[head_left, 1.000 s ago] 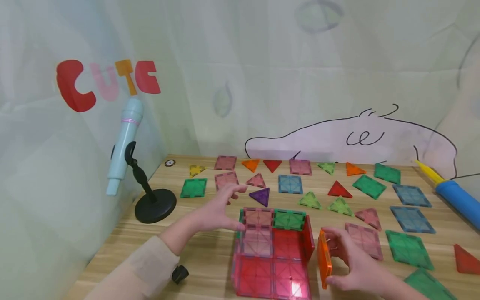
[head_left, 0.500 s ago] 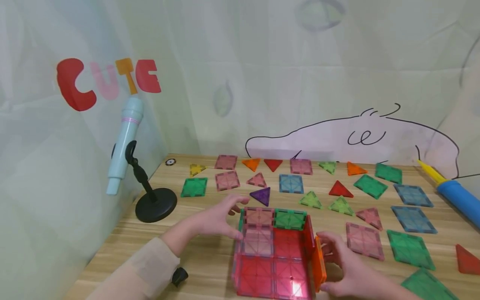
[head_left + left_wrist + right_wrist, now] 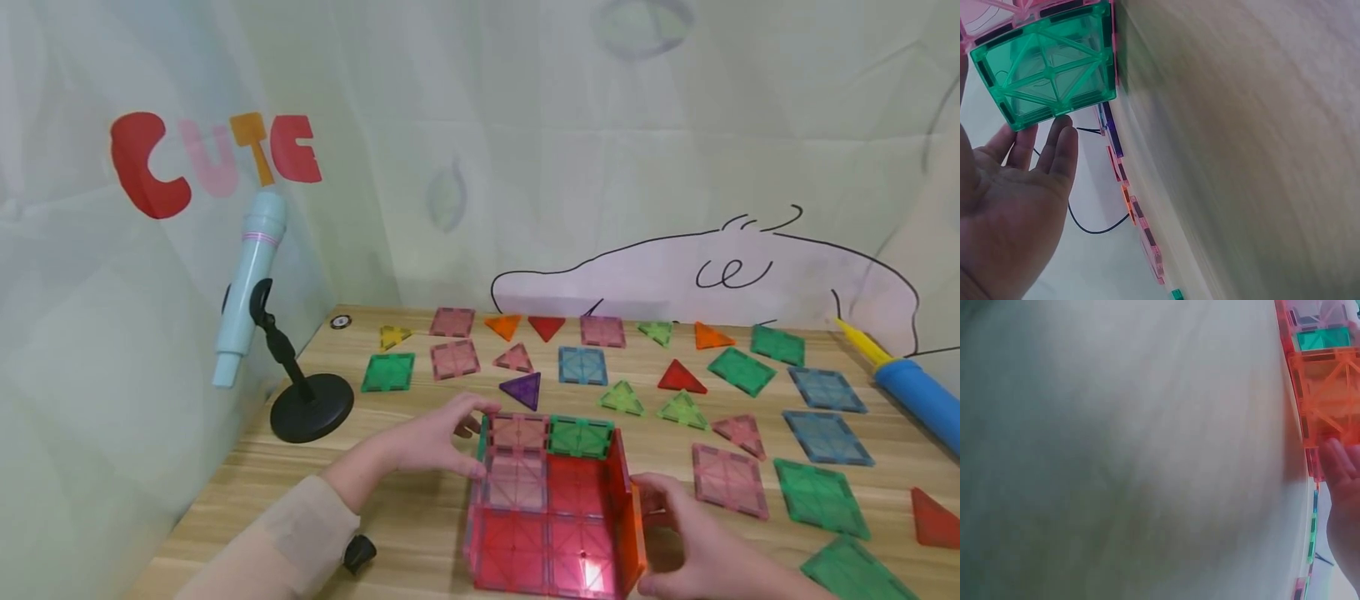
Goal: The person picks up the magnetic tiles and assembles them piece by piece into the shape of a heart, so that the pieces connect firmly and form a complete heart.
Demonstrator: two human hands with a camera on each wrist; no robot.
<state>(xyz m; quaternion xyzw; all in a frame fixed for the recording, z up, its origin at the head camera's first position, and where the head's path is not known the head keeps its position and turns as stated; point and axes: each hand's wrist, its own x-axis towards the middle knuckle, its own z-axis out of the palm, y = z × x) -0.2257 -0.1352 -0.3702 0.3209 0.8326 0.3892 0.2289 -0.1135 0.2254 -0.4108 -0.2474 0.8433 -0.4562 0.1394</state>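
Note:
A low box of translucent magnetic tiles point(image 3: 513, 550) has a red and pink floor with upright walls at its left, back and right. My right hand point(image 3: 697, 542) grips an upright orange square magnetic tile point(image 3: 636, 533) by its edges, thumb near and fingers far. That tile stands along the box's right side, right at the red wall tile point(image 3: 618, 467). With loosely bent fingers, my left hand point(image 3: 427, 437) rests at the back left corner. In the left wrist view its fingertips meet the edge of a green wall tile point(image 3: 1047, 69); the thumb is mostly hidden there.
Behind and right of the box lie several loose square and triangular tiles, including a purple triangle point(image 3: 522, 390) and a pink square point(image 3: 729, 481). A toy microphone on a black stand point(image 3: 311, 408) is at left. A small black object point(image 3: 360, 552) lies by the left sleeve.
My right hand has brought the orange tile leftward from beside the box to its right side. My left hand has lowered slightly, its fingers coming to the back left corner.

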